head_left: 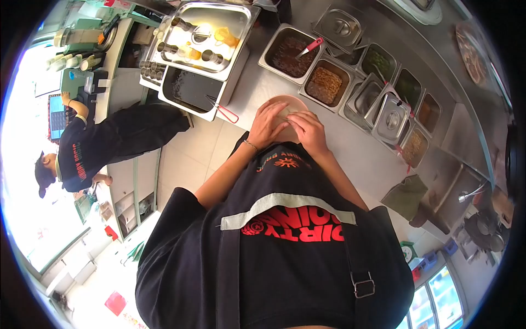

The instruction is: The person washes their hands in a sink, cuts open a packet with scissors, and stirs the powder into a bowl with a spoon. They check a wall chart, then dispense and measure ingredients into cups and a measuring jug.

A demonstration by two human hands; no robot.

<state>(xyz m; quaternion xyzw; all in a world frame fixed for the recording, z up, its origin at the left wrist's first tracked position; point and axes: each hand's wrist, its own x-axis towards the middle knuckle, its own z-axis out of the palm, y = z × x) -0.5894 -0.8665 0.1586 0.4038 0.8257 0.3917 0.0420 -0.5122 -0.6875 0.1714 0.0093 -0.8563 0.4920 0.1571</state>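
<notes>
A pale pink bowl (299, 104) sits on the steel counter, close in front of my body. My left hand (266, 127) reaches over its left side, fingers bent and thumb pointing toward the other hand. My right hand (308, 131) is over the bowl's right side with the fingers curled together. The fingertips of both hands meet over the bowl in a pinch. Something small and thin seems to be between them, but I cannot make out what it is. My hands cover much of the bowl's inside.
Steel pans stand beyond the bowl: dark red sauce (293, 52) with a red-handled spoon, brown chopped food (325, 83), and lidded pans (391, 118). At left is a dark liquid vat (192, 88) with a red-handled strainer (226, 113). A co-worker (104, 145) stands at the left counter.
</notes>
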